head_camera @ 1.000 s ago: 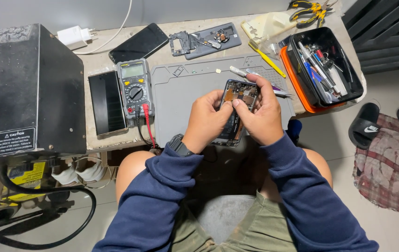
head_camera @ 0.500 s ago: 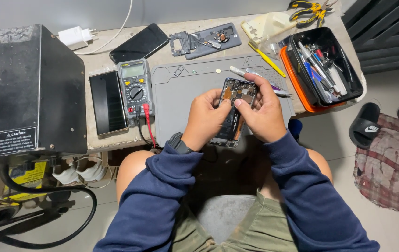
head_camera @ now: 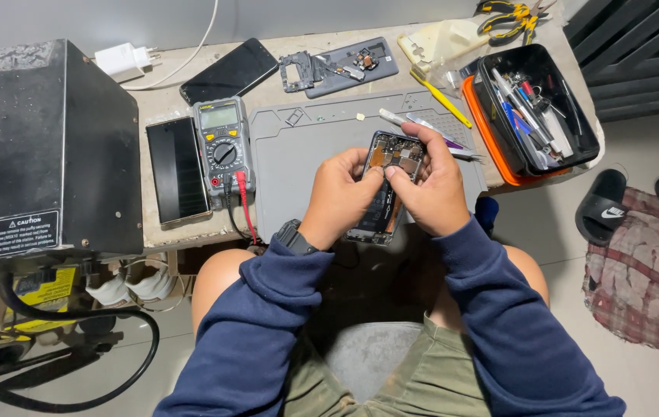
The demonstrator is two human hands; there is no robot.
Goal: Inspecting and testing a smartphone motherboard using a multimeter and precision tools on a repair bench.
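Both hands up over the grey mat [head_camera: 322, 147]: the left hand [head_camera: 339, 197] and right hand [head_camera: 431, 189] grip the opened phone [head_camera: 388, 181], fingers pinching its sides, thumbs pressed on its insides. Beyond, a multimeter [head_camera: 222, 143] sits on the table [head_camera: 161, 100].

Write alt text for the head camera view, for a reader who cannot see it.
Seen from above, a seated person's left hand and right hand hold an opened phone, its inner parts showing, over a grey work mat. A multimeter lies left of the mat; a black tool tray sits to the right.
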